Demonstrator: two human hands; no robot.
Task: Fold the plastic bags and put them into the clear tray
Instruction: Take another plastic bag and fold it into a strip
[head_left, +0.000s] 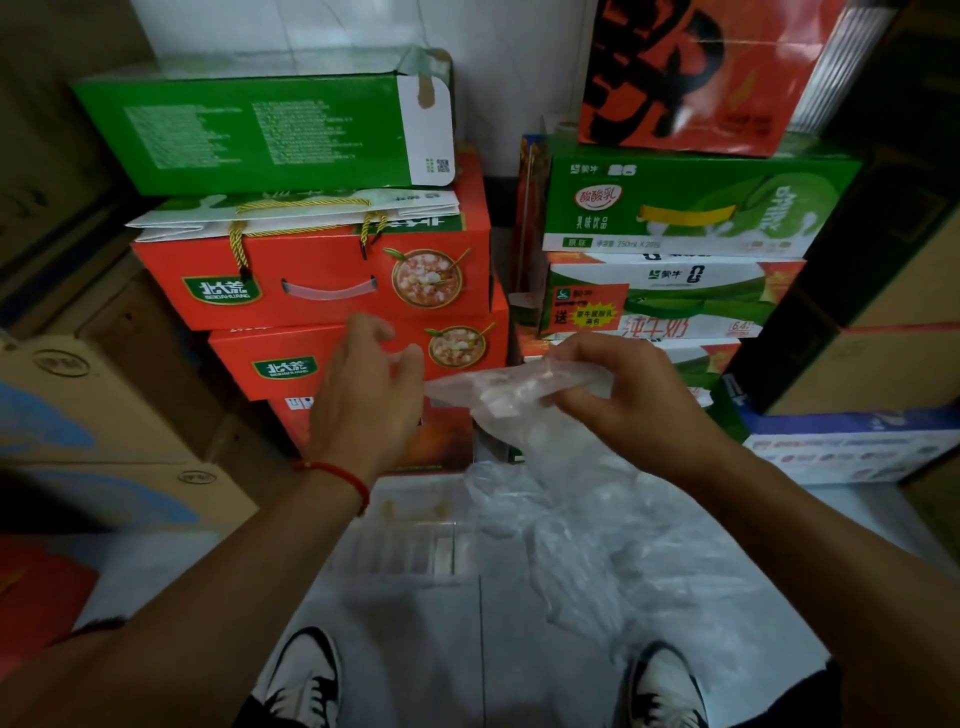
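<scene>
While the right hand pinched the bag by its folded top and the left hand hung relaxed, holding nothing, its tail trailed toward the tray below; best flattened fold by fold.

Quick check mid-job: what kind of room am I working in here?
Probably a storeroom or shop stockroom. Retail cartons are stacked against the wall: orange gift boxes, green milk-drink cases, plain brown cartons at the side, all on a tiled floor.
</scene>
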